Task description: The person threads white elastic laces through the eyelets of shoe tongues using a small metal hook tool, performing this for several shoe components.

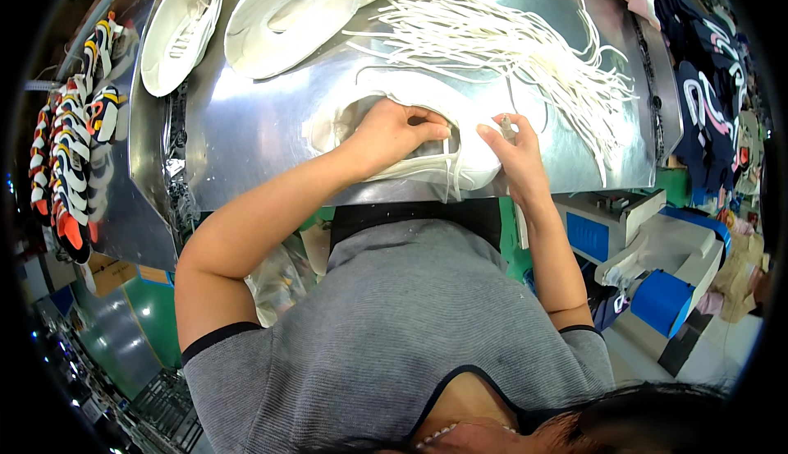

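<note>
A white sneaker [478,158] lies on its side on the metal table near its front edge, toe to the right. My left hand [389,136] reaches into its opening; the thumb and fingers close on the edge of the upper, and some fingers are hidden inside. Beside the thumb, a thin white lace [452,171] crosses the sneaker's front and hangs toward the table edge. Right of the toe, my right hand [520,152] pinches a small, pale, metallic-looking tool [507,129] between thumb and fingers. Its exact kind is too small to tell.
A loose pile of white laces [509,35] spreads behind the sneaker on the metal table [246,138]. More white shoes [182,39] stand at the back left. Colourful shoe parts [72,142] line the left side; dark ones [710,97] hang at right, above a blue-and-grey machine [661,298].
</note>
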A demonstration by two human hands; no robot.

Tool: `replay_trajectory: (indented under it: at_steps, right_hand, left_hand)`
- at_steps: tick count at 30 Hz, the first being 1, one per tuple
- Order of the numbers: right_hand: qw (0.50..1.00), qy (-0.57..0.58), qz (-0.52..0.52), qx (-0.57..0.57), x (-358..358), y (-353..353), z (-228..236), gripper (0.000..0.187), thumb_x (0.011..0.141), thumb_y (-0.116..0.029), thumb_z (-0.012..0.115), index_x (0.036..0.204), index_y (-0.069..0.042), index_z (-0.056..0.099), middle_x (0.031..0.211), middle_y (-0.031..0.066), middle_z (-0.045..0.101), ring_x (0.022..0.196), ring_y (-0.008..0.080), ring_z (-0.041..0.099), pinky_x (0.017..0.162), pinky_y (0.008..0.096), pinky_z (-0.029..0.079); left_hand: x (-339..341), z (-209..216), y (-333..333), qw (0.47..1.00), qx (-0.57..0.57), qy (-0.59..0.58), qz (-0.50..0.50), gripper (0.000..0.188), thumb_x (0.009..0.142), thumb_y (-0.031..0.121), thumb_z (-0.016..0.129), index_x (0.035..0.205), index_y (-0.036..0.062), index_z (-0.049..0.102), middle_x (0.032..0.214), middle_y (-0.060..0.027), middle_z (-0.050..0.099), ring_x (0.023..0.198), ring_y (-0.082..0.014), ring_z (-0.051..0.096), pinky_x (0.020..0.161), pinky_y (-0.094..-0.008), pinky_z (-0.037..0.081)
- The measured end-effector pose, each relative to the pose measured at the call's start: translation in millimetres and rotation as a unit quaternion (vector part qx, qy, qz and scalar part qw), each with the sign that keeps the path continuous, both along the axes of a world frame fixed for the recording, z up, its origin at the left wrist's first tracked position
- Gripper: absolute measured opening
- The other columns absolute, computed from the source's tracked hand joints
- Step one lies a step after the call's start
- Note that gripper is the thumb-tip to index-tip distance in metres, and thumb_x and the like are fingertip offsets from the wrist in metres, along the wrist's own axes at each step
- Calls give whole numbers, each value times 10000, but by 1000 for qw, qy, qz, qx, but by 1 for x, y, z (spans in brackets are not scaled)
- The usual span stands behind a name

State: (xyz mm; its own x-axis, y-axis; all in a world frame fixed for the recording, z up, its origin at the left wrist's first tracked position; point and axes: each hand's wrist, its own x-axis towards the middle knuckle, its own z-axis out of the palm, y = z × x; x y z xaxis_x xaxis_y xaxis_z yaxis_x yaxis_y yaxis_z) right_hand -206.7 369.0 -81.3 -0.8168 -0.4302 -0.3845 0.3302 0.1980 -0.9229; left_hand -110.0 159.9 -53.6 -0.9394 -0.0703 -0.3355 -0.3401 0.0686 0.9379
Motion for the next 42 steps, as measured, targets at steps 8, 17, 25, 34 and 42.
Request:
replay_trajectory:
  at_steps: [8, 17, 25, 34, 42]
  right_hand:
    - [997, 32, -30, -66, 14, 7, -12, 431, 847, -167, 796, 1135, -19, 512, 953, 98, 626, 782, 116, 592, 661, 262, 493]
    - [983, 86, -105, -126, 1, 1, -21, 389, 839, -164, 790, 1115, -46, 543, 837, 36, 629, 701, 72, 541, 588, 241, 426]
    - [991, 114, 28, -68, -12, 22, -15, 293, 892, -250, 727, 1076, -84, 573, 785, 11, 587, 678, 87, 485, 619, 261, 375]
    - [898, 405, 9, 171, -9, 3, -13, 396, 922, -395, 671, 1089, -44, 597, 841, 147, 651, 747, 321, 636, 706, 427, 494]
    - [981, 16, 182, -60, 11, -1, 42, 497, 911, -471, 693, 1108, -18, 629, 882, -4, 576, 678, 80, 467, 528, 244, 362]
  left_hand:
    - [10, 9, 14, 998, -54, -1, 12, 178, 911, 145, 709, 1026, 10, 706, 941, -48, 706, 871, -136, 631, 823, -287, 497]
    - [80, 48, -55, 694, -672, 217, 140, 60, 872, 23, 669, 932, 20, 661, 955, -131, 654, 916, -308, 612, 832, -385, 484]
    - [190, 80, -183, 659, -663, 71, 350, 170, 957, 127, 636, 1050, -11, 674, 984, -133, 660, 860, -248, 602, 796, -355, 484]
    - [36, 110, 7, 957, 12, 255, 137, 22, 940, 27, 617, 959, 28, 627, 1026, -103, 659, 831, -155, 582, 757, -295, 473]
    - [54, 57, 0, 957, 108, 222, 151, 117, 1002, 97, 584, 1015, -10, 629, 1078, -125, 648, 835, -138, 581, 819, -273, 455]
